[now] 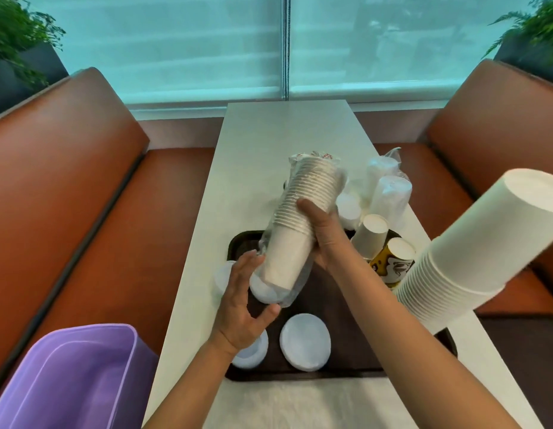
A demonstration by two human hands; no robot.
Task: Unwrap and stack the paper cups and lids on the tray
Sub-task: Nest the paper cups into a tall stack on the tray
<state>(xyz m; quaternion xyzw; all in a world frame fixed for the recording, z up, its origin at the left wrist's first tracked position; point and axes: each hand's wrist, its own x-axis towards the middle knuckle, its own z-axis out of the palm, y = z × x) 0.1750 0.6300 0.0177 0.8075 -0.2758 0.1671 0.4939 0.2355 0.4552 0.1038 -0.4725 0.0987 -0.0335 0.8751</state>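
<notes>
A tall stack of white paper cups in clear plastic wrap (300, 218) is held tilted above the dark brown tray (340, 308). My right hand (323, 230) grips the stack around its middle. My left hand (241, 301) is under the stack's lower end, its fingers spread and touching the loose wrap there. White lid stacks (305, 342) lie on the tray. An unwrapped stack of white cups (473, 252) stands large at the right, close to the camera.
More wrapped cups and lids (389, 193) and printed yellow cups (392, 261) sit on the white table (269, 134) behind the tray. A purple bin (71, 382) stands at the lower left. Orange bench seats flank the table.
</notes>
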